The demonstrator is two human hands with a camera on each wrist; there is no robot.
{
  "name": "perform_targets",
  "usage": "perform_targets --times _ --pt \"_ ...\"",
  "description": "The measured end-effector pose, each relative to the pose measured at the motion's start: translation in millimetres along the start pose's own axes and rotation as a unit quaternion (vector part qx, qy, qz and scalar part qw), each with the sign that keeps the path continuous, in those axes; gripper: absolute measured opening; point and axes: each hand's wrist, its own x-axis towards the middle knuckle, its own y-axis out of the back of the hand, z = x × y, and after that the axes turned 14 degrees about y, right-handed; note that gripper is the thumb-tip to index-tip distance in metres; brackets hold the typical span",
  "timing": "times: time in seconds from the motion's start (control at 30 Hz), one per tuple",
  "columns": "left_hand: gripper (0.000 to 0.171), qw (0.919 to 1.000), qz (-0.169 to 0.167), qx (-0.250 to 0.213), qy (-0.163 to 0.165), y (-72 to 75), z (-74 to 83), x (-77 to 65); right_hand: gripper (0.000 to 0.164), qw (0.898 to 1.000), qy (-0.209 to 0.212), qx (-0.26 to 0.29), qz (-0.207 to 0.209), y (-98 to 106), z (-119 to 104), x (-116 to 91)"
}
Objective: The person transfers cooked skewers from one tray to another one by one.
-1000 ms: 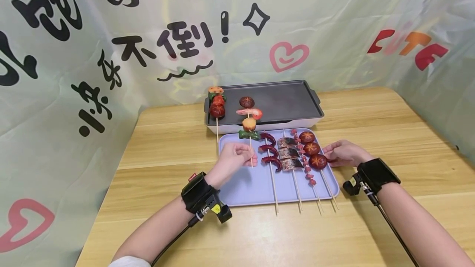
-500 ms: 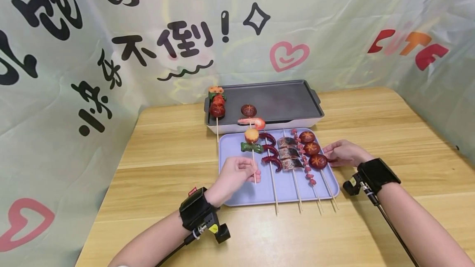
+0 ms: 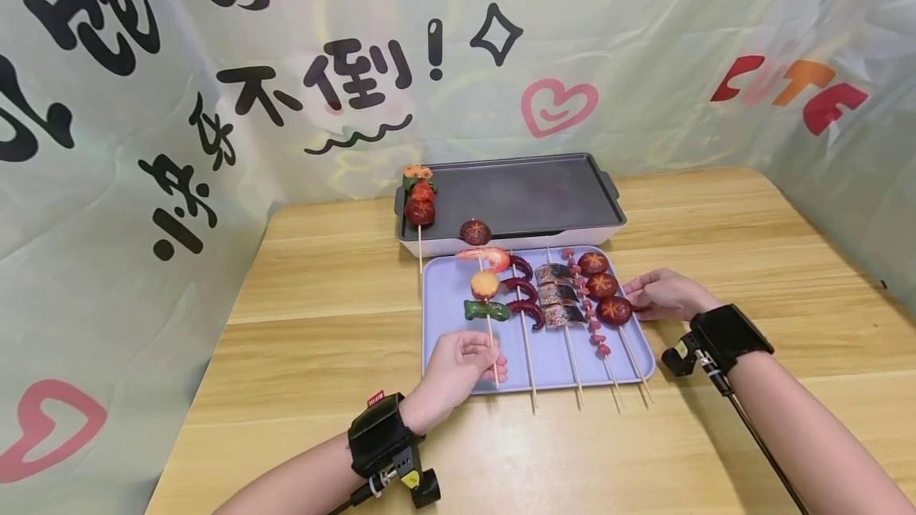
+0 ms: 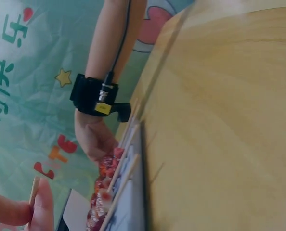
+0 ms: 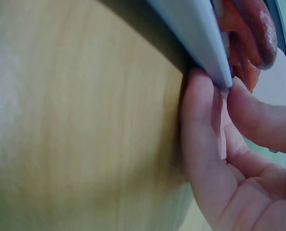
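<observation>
My left hand (image 3: pixel 459 365) pinches the stick of a skewer that carries a mushroom cap (image 3: pixel 475 232), a shrimp (image 3: pixel 488 257), a round yellow piece (image 3: pixel 484 285) and a green pepper piece (image 3: pixel 487 310). This skewer overlaps the left part of the lavender tray (image 3: pixel 447 292) in the head view. In the left wrist view the stick's end (image 4: pixel 34 191) shows between thumb and finger. My right hand (image 3: pixel 661 295) grips the tray's right edge, thumb above and fingers below, as the right wrist view shows. Beside it lies a skewer of mushroom caps (image 3: pixel 603 285).
Octopus-tentacle (image 3: pixel 525 290), fish-piece (image 3: pixel 560 295) and small red-bead (image 3: pixel 588 310) skewers lie on the tray. Behind it stands a dark griddle (image 3: pixel 522 193), with a mixed skewer (image 3: pixel 421 201) along its left side. A printed cloth (image 3: pixel 358 22) hangs behind the wooden table (image 3: pixel 315 284).
My left hand has drawn the mixed skewer toward me, from over the griddle's front down over the tray. The right hand has stayed at the tray's edge.
</observation>
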Motion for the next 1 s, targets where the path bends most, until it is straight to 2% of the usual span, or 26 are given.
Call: perform_targets --times 0.2,0.47,1.0 --pt "0.017 0.9998 0.012 -0.013 -0.005 0.4 -10.1 -2.9 0.032 1.000 -0.001 -0.002 0.004 -1.2 0.9 0.6" --pt "0.015 0.9997 0.010 -0.019 -0.006 -1.7 -20.7 -8.0 0.033 1.000 0.004 -0.003 0.000 -1.2 -1.6 -1.7" --pt "0.012 0.9997 0.013 -0.007 0.022 -2.4 -31.4 -7.7 0.032 1.000 0.007 -0.005 -0.001 -0.3 -1.2 -1.7"
